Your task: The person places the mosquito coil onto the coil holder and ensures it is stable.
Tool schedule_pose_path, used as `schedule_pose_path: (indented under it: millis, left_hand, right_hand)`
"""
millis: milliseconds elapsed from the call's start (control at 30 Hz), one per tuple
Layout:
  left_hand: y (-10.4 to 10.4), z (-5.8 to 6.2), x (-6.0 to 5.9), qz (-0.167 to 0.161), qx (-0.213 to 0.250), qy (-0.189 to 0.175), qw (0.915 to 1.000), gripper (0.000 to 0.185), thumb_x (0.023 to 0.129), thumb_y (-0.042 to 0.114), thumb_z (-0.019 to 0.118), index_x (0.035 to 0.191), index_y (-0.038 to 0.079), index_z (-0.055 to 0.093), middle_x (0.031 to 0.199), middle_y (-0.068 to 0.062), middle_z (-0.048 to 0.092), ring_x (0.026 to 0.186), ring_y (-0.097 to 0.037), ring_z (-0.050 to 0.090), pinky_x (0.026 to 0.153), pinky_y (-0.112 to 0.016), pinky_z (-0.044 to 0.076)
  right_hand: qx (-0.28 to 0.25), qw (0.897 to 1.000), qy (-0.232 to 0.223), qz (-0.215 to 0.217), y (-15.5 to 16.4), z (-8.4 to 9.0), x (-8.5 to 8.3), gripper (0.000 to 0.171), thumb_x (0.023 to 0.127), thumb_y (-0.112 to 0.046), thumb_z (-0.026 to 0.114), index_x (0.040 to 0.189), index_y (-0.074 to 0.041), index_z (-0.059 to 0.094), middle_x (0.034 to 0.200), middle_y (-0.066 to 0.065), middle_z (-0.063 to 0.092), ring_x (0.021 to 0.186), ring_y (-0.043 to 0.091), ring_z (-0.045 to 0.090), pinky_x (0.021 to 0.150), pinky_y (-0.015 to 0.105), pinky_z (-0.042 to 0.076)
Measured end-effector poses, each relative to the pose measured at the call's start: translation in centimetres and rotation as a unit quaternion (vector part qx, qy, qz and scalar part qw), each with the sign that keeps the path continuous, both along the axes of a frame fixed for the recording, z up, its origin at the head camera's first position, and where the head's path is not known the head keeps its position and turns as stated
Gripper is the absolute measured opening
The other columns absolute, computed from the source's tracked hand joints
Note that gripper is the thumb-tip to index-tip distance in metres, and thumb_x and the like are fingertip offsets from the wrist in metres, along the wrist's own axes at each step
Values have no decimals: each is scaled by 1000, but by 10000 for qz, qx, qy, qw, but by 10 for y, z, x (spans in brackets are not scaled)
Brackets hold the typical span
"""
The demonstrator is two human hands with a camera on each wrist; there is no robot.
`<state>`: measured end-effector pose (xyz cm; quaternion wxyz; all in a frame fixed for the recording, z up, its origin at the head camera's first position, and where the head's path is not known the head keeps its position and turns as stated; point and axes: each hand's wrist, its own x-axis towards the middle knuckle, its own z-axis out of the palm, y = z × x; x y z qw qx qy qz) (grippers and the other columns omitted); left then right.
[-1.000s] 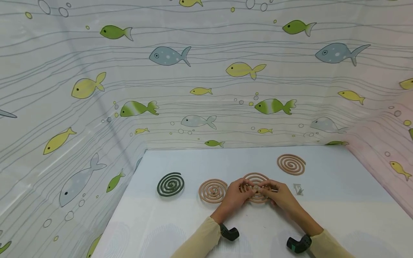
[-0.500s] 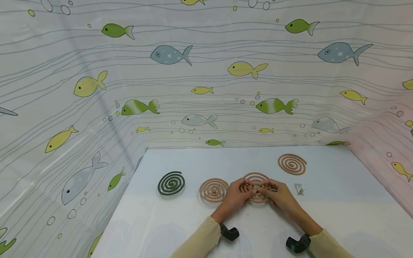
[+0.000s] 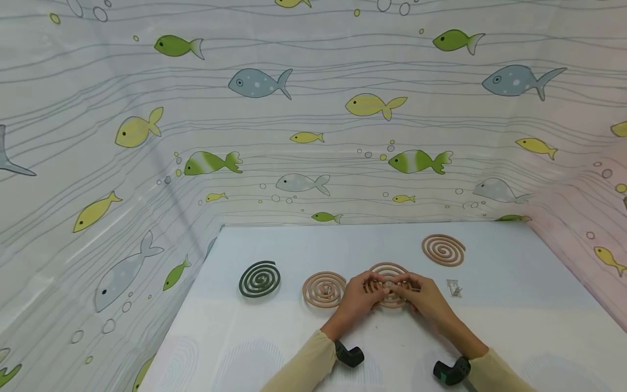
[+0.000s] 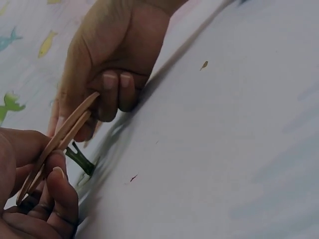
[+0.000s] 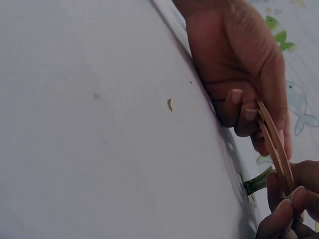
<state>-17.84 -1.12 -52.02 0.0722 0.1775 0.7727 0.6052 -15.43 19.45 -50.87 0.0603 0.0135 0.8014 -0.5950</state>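
A brown mosquito coil (image 3: 388,268) is between my two hands, pinched at opposite sides of its middle. My left hand (image 3: 359,298) curls its thumb and fingers on the coil's left part, and my right hand (image 3: 427,298) mirrors it on the right. Seen edge-on in the left wrist view, the coil (image 4: 64,131) is raised off the table with its rings slightly spread. Below it stands a small green flared piece (image 4: 81,160), which also shows in the right wrist view. The fingertips hide the coil's centre.
Left of my hands lie a second brown coil (image 3: 313,296) with a small piece at its centre and a dark green coil (image 3: 251,288). A third brown coil (image 3: 433,251) lies at back right, near a small metal stand (image 3: 454,288). Fish-patterned sheeting (image 3: 338,158) walls the table.
The head view has shifted very slightly. Both hands stay on the same brown coil with nearly the same grip, and the other coils have not moved.
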Motion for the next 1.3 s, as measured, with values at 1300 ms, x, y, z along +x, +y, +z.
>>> schedule_pose_path:
  millis: [1300]
  left_hand:
    - [1,11,0,-331,-495,35,9982,23,93,21,77,115,15,72,84,7,61,68,-3,53,62,-21,44]
  right_hand:
    - [-81,9999,88,-55,7,-3,2,31,94,-29,78,115,-7,71,75,6,56,49,11,42,47,28,43]
